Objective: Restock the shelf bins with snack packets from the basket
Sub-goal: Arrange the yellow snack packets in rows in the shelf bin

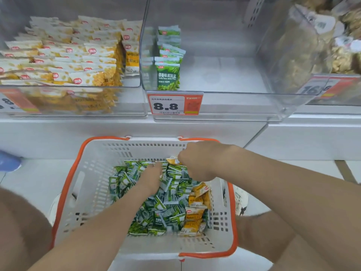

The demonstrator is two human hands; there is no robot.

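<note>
Lying heaped in the white basket (91,173) with its orange rim, the green snack packets (166,202) cover most of its floor. A smaller cluster of yellow snack packets (197,194) sits along its right side. The left hand (151,177) is down in the heap near the far wall, fingers stretched forward and fairly straight, resting on the green packets. The right hand (197,159) hovers just beside it at the far right corner, its fingers curled and pinching a single yellow packet (172,160) lifted clear of the pile.

Above the basket, past a white shelf ledge (136,132), stand the clear plastic bins. The middle bin (234,106) holds one upright row of green pea packets (169,75) tucked against its left wall, and the rest of its floor is bare. A red and white price label (173,104) reading 8.8 hangs on its front. The left bin (136,98) is packed with rows of yellow-and-white packets (78,55). The right bin (304,55) holds bags of something brown, too blurred to name, with another price label (320,89) below it. A blue object (8,161) shows at the left edge.
</note>
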